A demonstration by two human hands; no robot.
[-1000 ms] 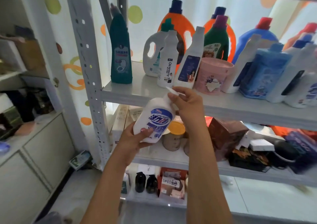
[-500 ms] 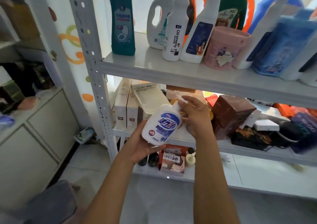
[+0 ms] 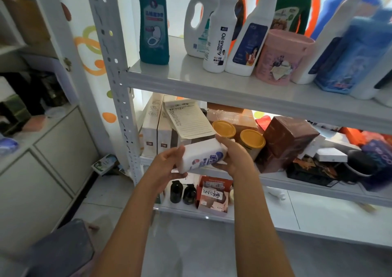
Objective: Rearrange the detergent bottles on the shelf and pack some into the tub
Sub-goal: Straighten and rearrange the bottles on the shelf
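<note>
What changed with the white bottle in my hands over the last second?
Both hands carried the white bottle down from the detergent shelf level to the shelf below, tipping it onto its side. The left hand and right hand still grip it. The shelved bottles stayed put.

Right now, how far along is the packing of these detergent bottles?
Early, by the look of it. One white bottle with a blue label is off the shelf, lying sideways between the left hand and right hand. No tub is clearly in view, so nothing shows as packed. The teal toilet cleaner, the "Oil enemy" bottle and others remain on the upper shelf.
</note>
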